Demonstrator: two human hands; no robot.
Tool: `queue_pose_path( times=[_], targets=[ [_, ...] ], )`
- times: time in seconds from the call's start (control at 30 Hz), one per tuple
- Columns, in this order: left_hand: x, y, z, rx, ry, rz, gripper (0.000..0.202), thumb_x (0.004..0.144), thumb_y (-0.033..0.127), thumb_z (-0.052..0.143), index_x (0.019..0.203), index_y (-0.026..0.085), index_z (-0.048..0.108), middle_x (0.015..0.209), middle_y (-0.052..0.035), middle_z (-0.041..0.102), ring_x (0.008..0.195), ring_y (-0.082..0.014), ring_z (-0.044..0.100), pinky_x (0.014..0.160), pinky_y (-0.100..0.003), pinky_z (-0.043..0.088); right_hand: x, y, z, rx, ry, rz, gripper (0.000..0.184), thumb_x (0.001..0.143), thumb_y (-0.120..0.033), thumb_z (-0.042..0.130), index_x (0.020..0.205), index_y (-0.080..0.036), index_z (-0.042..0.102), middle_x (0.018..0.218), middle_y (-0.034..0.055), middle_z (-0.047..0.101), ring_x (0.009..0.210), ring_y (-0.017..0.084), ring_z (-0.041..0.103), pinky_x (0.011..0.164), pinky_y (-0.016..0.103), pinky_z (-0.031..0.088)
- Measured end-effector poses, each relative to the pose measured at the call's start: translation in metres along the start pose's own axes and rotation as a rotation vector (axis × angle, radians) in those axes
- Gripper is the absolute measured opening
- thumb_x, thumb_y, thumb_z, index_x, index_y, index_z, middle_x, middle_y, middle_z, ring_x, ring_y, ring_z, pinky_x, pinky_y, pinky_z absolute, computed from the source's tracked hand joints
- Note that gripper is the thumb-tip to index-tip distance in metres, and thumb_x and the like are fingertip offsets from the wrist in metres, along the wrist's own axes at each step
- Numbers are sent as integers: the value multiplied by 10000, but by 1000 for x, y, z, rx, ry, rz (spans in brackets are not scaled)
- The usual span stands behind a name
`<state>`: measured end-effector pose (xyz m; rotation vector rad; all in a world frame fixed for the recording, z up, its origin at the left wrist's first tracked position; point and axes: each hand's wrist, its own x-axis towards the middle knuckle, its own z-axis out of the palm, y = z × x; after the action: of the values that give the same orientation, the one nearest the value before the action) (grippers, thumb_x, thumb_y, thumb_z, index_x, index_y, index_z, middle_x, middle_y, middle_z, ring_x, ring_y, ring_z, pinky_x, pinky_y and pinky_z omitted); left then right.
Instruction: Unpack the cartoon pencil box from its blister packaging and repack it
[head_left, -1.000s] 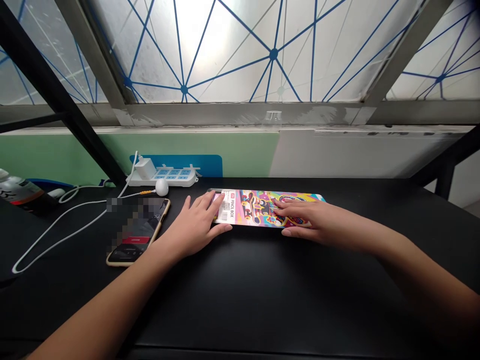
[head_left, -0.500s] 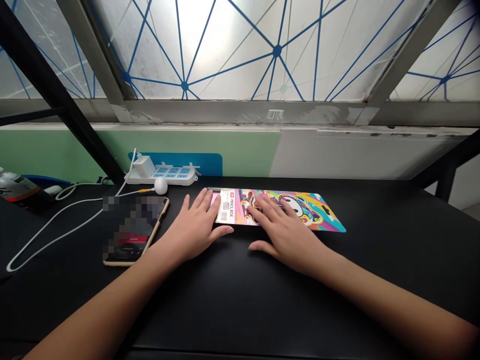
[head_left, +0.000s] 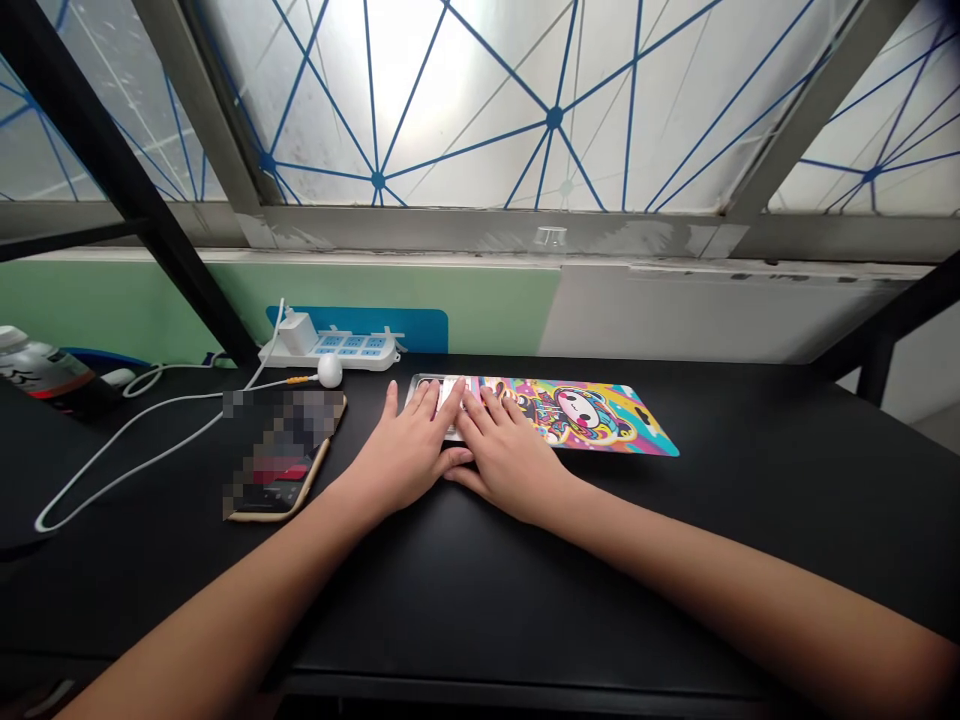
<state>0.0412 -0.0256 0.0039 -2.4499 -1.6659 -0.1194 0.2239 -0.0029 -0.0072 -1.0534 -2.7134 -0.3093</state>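
Observation:
A long, flat pencil box package (head_left: 604,415) with a bright cartoon print lies on the black desk, its hang-hole end toward the right. My left hand (head_left: 405,450) rests with fingers spread on its left end, partly over the white label. Beside it, my right hand (head_left: 514,455) lies flat over the label's right part and the adjoining print. The two hands meet near the thumbs and forefingers. Neither hand grasps anything. The label text is mostly hidden beneath my fingers.
A phone (head_left: 289,470) with a blurred screen lies left of my left hand. Behind it are a white power strip (head_left: 352,347) with a plugged-in adapter (head_left: 298,333) and a white cable (head_left: 112,465). A bottle (head_left: 52,375) lies tilted at far left. Black frame bars flank the desk (head_left: 525,610).
My right hand has slid left along the package until it touches my left hand. More of the cartoon print shows on the right. The camera view has shifted slightly.

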Motion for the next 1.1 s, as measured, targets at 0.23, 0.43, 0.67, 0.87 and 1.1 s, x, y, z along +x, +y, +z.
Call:
queue_pose_path(
  times=[0.23, 0.43, 0.67, 0.87, 1.1],
  targets=[
    [2, -18, -10, -24, -131, -80, 769, 1036, 577, 377, 1584, 44, 285, 1642, -226, 272, 1541, -333, 243, 1196, -563, 286, 26, -4, 2, 54, -3, -50, 760, 987, -554, 499, 1527, -29, 402, 1585, 254, 398, 1452, 462, 362, 1153, 618, 340],
    [1, -13, -13, -17, -115, -143, 836, 995, 684, 356, 1584, 92, 323, 1636, -224, 291, 1526, -367, 273, 1150, -585, 342, 9, 25, 3, 79, 32, -108, 556, 1024, -398, 487, 1512, -134, 449, 1577, 171, 450, 1478, 344, 373, 1171, 582, 352],
    [4, -11, -16, -24, -137, -199, 856, 995, 713, 286, 1581, 91, 331, 1638, -197, 298, 1522, -359, 287, 1148, -606, 335, -57, 96, 3, 43, 125, -17, 462, 1028, -325, 476, 1443, -126, 520, 1502, 171, 547, 1439, 317, 445, 1152, 577, 395],
    [8, -13, -19, -24, -89, -227, 759, 1022, 659, 281, 1523, 114, 446, 1581, -168, 433, 1485, -377, 356, 1103, -598, 390, -89, 137, 2, 38, 164, -3, 418, 1016, -150, 396, 1388, -148, 586, 1435, 170, 611, 1351, 282, 558, 1078, 506, 502],
    [12, -20, -16, -62, 3, -260, 561, 1030, 547, 345, 1365, 193, 623, 1463, -89, 601, 1380, -361, 508, 1018, -517, 487, -81, 132, -5, -31, 100, 13, 624, 948, -15, 335, 1521, -226, 461, 1478, 157, 571, 1367, 298, 532, 1058, 543, 501]
  ],
)
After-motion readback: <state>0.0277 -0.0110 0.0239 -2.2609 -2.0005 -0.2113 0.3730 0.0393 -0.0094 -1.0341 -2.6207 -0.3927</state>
